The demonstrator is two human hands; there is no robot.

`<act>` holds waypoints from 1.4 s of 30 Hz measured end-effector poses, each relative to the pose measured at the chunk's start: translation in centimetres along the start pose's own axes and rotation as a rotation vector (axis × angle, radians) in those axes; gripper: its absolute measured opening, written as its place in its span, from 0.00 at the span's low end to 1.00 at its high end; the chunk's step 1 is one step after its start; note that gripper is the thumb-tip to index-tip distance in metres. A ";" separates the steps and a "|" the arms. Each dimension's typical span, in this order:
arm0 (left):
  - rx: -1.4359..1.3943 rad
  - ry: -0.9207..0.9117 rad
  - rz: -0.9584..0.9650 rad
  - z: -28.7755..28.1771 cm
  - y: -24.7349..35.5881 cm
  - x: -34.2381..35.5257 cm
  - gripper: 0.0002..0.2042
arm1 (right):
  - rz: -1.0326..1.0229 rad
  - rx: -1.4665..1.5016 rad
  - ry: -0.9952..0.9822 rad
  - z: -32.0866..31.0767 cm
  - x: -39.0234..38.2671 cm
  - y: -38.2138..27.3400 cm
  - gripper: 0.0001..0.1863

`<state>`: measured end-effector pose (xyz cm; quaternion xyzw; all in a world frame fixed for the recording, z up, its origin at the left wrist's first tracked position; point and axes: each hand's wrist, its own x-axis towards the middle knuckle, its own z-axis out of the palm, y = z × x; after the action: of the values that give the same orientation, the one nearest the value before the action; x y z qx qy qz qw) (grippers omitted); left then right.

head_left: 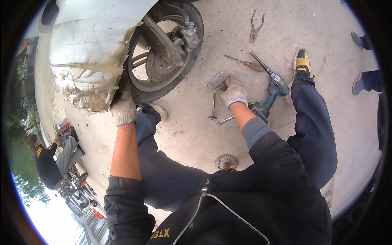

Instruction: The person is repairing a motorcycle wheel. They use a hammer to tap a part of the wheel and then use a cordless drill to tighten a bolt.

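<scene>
My right hand, in a pale work glove, is closed on a hammer with a blocky grey head; a short brown bit, apparently its handle, shows by the glove. It is held above the concrete. My gloved left hand reaches in between the front tyre and the torn, plastic-wrapped white bodywork. Its fingers are hidden there. Below the right hand lies a metal rod with a flared end. A teal cordless power tool with a long socket rests right of that hand.
Pliers and an orange-handled screwdriver lie farther off on the concrete. A wrench is beside the power tool, and a toothed sprocket is close to my body. Another person sits at far left; other feet stand at right.
</scene>
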<state>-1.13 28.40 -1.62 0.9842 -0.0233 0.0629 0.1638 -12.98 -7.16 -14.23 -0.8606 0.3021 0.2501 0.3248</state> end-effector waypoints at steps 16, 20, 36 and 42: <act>-0.553 0.157 -0.144 0.5 1.2 0.2 0.27 | -0.028 0.407 -0.123 -0.4 4.6 1.4 0.19; -0.357 0.182 -0.096 0.6 1.4 0.8 0.28 | -0.157 1.141 0.001 -4.1 2.9 -3.1 0.12; -0.450 0.323 0.096 1.5 1.9 1.4 0.19 | -0.534 1.096 0.402 -4.3 0.5 -13.5 0.14; -0.521 0.286 -0.036 1.6 1.3 1.2 0.31 | -0.226 1.376 0.290 -6.5 -1.4 -12.0 0.11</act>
<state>0.17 26.66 -2.57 0.8904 0.0021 0.1900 0.4136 -4.30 -3.99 -4.15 -0.5109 0.3406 -0.1497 0.7749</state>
